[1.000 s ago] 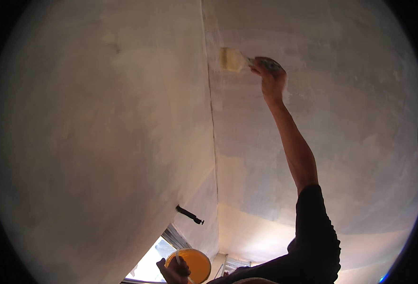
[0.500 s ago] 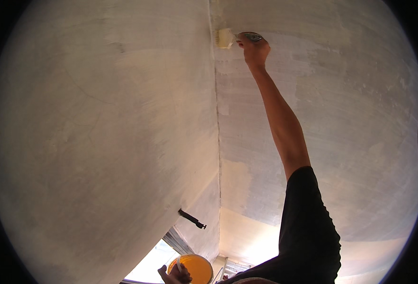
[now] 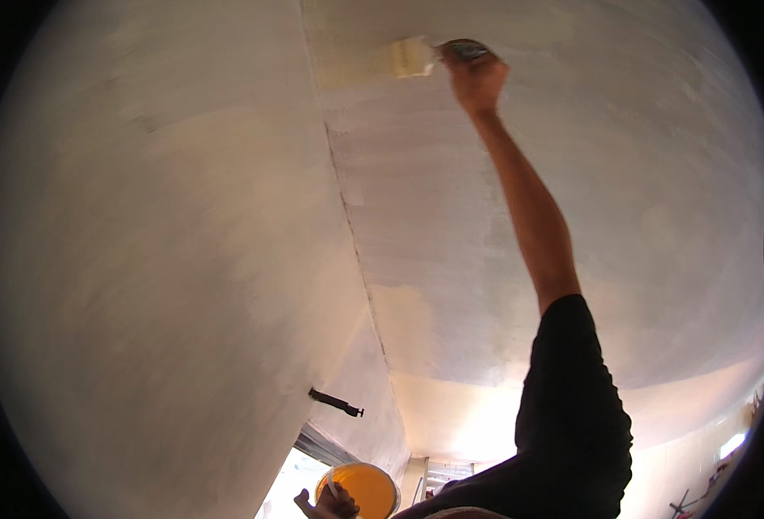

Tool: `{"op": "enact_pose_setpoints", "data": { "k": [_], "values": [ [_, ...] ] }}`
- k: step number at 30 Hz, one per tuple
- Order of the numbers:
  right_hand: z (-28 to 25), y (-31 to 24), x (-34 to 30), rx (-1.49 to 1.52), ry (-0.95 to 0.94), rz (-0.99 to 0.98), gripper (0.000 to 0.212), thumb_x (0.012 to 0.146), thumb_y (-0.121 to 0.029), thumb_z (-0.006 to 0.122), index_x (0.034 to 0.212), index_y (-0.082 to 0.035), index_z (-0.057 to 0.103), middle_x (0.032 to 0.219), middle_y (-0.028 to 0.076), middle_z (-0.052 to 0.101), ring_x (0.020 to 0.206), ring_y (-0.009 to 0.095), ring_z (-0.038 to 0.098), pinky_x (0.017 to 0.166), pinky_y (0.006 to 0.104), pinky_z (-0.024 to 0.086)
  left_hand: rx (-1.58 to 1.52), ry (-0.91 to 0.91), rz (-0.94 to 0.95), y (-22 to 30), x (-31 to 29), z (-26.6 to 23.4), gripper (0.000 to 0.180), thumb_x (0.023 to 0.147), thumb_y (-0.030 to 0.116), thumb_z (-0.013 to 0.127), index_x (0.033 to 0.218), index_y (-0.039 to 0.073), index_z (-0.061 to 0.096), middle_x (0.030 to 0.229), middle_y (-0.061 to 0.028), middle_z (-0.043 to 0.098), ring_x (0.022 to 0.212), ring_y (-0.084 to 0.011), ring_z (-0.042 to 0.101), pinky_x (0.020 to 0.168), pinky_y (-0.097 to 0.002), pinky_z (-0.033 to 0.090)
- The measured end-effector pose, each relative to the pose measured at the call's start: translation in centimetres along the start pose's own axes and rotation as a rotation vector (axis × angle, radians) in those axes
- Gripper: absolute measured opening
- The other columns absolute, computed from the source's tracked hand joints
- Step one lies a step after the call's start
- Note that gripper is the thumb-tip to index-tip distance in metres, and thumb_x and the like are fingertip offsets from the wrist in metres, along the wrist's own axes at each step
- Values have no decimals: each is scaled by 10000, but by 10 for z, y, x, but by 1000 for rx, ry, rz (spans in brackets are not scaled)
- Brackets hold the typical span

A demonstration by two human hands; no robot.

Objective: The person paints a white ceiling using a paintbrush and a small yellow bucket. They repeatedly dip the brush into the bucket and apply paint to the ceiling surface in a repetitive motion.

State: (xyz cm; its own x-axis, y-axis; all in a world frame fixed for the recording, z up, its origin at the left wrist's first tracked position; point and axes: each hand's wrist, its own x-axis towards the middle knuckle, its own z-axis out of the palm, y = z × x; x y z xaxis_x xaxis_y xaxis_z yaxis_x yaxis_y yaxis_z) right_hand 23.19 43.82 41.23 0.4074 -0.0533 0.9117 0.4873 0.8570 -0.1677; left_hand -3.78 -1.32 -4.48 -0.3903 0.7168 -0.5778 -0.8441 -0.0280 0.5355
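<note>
Raised high, my right hand (image 3: pixel 479 82) is closed around the handle of a wide paintbrush (image 3: pixel 412 57) with pale, cream-coloured bristles. The bristles point left and are at the plastered surface (image 3: pixel 451 216), right of the corner line; a little motion blur hides whether they touch. Low in the view, my left hand (image 3: pixel 337 504) grips the pale handle of a round yellow-orange bucket (image 3: pixel 373 491). The bucket's inside looks orange; how much it holds cannot be made out.
Another plastered surface (image 3: pixel 166 277) meets the first along a dark, cracked corner line. A black bar-shaped fixture (image 3: pixel 336 402) juts out above a bright opening (image 3: pixel 291 480). Behind the bucket stands something with rungs like a ladder (image 3: pixel 447 471). Small items (image 3: pixel 683 503) show at the lower right.
The brush has moved away from the corner line, which now lies further left in the view. My right hand is slightly higher and further right. The bucket stays in my left hand.
</note>
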Motion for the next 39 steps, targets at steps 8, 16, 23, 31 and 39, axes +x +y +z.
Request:
{"op": "enact_pose_setpoints", "data": {
  "k": [8, 16, 23, 31, 39],
  "values": [
    [-247, 53, 88, -417, 36, -242, 181, 836, -188, 672, 900, -37, 747, 817, 73, 727, 701, 130, 692, 645, 269, 550, 3, -99, -96, 5, 4, -11, 625, 781, 675, 436, 952, 97, 600, 619, 21, 511, 445, -94, 359, 411, -242, 260],
    [-247, -33, 88, 127, 75, -4, 202, 815, -89, 671, 951, 56, 708, 887, 126, 711, 757, 191, 696, 702, 301, 598, 40, -293, -126, -6, 8, -27, 503, 847, 602, 406, 887, 141, 602, 563, 44, 459, 403, -89, 306, 374, -252, 216],
    [-43, -45, 12, 343, -59, 147, 185, 764, -167, 731, 840, 1, 738, 774, 91, 718, 697, 149, 681, 652, 292, 550, 11, -214, -79, -16, 6, -35, 512, 854, 604, 396, 896, 137, 601, 562, 44, 452, 405, -89, 311, 373, -251, 216],
    [118, -30, -33, 236, -130, 129, 240, 677, -229, 740, 677, 4, 681, 692, 156, 683, 643, 279, 681, 642, 363, 535, -46, -133, -12, -26, -6, -40, 522, 863, 607, 385, 908, 133, 600, 561, 45, 443, 407, -88, 317, 371, -249, 216],
    [131, -24, -23, 24, -133, 22, 250, 687, -244, 721, 653, -4, 659, 658, 144, 668, 624, 293, 666, 623, 382, 528, -33, -38, -28, -20, -14, -22, 535, 867, 610, 379, 948, 128, 595, 606, 27, 487, 427, -97, 346, 382, -247, 231]
  ]
}}
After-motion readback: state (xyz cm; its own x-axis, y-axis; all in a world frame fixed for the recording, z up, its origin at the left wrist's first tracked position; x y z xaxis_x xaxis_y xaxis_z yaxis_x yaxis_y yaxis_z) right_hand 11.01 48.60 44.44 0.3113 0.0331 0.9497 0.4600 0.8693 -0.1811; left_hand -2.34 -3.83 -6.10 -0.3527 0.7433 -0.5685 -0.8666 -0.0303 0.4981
